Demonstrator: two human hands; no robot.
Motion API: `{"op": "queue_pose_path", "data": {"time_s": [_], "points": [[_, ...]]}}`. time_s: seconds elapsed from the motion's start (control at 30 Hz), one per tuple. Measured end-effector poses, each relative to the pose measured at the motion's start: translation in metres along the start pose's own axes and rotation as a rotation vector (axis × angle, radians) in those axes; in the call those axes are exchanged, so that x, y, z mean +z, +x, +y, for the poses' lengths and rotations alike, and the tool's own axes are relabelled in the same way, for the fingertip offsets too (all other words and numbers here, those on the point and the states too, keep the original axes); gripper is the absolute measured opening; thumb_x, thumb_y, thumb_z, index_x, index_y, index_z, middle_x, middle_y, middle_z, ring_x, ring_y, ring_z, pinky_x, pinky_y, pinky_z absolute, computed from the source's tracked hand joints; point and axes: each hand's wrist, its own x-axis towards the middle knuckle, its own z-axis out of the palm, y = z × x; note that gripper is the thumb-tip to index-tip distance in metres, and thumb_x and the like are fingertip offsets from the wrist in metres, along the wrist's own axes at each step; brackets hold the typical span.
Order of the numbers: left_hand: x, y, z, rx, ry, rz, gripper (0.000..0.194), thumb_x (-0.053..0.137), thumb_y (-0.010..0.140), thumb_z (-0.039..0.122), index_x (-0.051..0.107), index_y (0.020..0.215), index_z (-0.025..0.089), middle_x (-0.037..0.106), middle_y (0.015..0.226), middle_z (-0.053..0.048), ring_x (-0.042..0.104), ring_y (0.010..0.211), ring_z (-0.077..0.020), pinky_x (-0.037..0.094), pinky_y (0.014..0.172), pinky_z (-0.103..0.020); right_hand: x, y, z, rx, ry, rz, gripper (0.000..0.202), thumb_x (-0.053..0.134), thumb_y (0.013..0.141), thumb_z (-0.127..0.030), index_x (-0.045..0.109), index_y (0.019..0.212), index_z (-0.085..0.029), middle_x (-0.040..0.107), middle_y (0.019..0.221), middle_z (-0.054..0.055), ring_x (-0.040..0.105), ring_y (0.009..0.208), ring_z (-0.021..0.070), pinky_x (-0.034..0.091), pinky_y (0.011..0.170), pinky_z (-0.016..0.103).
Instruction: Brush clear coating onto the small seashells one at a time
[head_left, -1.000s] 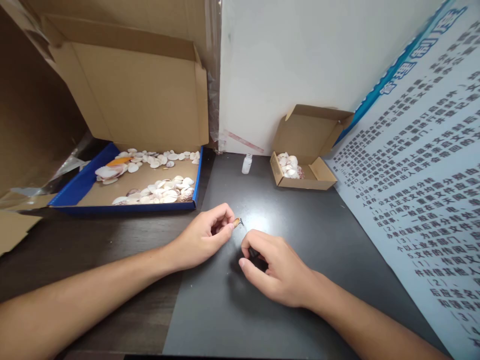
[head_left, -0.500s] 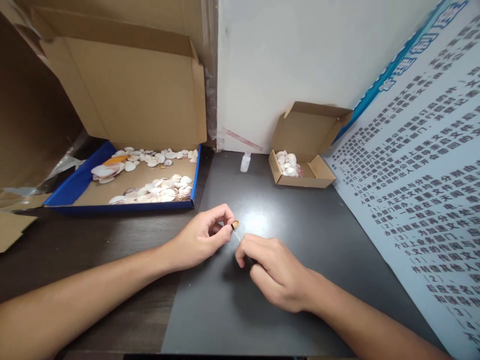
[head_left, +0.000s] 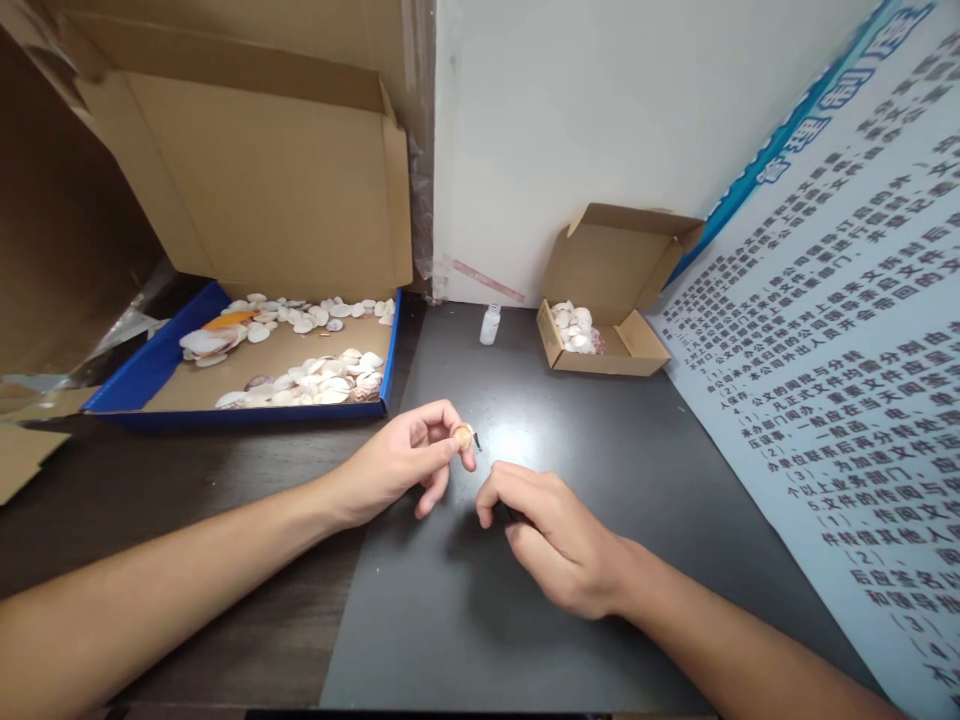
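My left hand point(head_left: 420, 455) pinches a small yellowish seashell point(head_left: 463, 437) between thumb and forefinger, its other fingers loosely curled below. Against the shell's right edge is the small black tip point(head_left: 477, 440) of what looks like a thin brush; whether it touches the shell I cannot tell. My right hand point(head_left: 551, 540) is closed with bent fingers around a slim tool, of which only a dark bit shows between them. Behind both hands stands a small white translucent bottle point(head_left: 490, 325), uncapped, on the dark grey mat point(head_left: 420, 630).
At the left, an open cardboard box with a blue rim point(head_left: 247, 415) holds many white shells and an orange piece. A smaller open cardboard box point(head_left: 645, 345) with white shells stands back right. A white wall point(head_left: 540, 130) and a printed board point(head_left: 847, 330) border the mat.
The shell has been turned in my left fingers, so its rounded yellowish face now shows. My left lower fingers have opened out. My right hand has shifted very slightly to the right.
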Motion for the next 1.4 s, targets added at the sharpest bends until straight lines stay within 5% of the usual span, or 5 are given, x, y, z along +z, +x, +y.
{"op": "queue_pose_path", "data": {"time_s": [0.3, 0.67, 1.1, 1.4], "points": [[-0.0029, -0.0007, -0.0016, 0.004, -0.036, 0.013, 0.027, 0.067, 0.087, 0.034, 0.049, 0.081, 0.016, 0.066, 0.098, -0.002, 0.055, 0.039, -0.0023, 0.031, 0.038, -0.016, -0.0022, 0.0022, -0.001, 0.152, 0.099, 0.16, 0.015, 0.034, 0.072, -0.011, 0.046, 0.072, -0.02, 0.043, 0.063, -0.003, 0.038, 0.057, 0.0126, 0.03, 0.057, 0.026], [-0.0037, 0.0009, -0.0058, -0.013, -0.012, 0.142, 0.025, 0.071, 0.082, 0.036, 0.055, 0.078, 0.017, 0.045, 0.051, 0.008, 0.037, 0.042, -0.0054, 0.037, 0.042, -0.018, 0.0001, 0.0015, 0.001, 0.106, 0.062, 0.115, 0.017, 0.035, 0.07, -0.009, 0.048, 0.074, -0.02, 0.046, 0.065, -0.003, 0.04, 0.058, 0.0128, 0.031, 0.058, 0.026], [-0.0053, -0.0002, -0.0014, -0.007, 0.186, 0.09, 0.028, 0.068, 0.082, 0.041, 0.055, 0.076, 0.017, 0.056, 0.072, 0.003, 0.041, 0.046, -0.0051, 0.03, 0.045, -0.021, 0.002, -0.0002, 0.0004, -0.018, 0.081, 0.037, 0.02, 0.037, 0.071, -0.008, 0.052, 0.076, -0.02, 0.047, 0.066, -0.002, 0.04, 0.055, 0.0122, 0.032, 0.055, 0.026], [-0.0044, -0.0006, 0.0004, -0.004, 0.201, 0.11, 0.029, 0.068, 0.081, 0.043, 0.054, 0.077, 0.017, 0.054, 0.073, 0.003, 0.042, 0.047, -0.0061, 0.031, 0.047, -0.022, 0.001, 0.0002, 0.0009, 0.166, 0.014, 0.183, 0.017, 0.035, 0.073, -0.01, 0.049, 0.075, -0.021, 0.042, 0.061, -0.004, 0.039, 0.055, 0.0128, 0.03, 0.054, 0.026]]}}
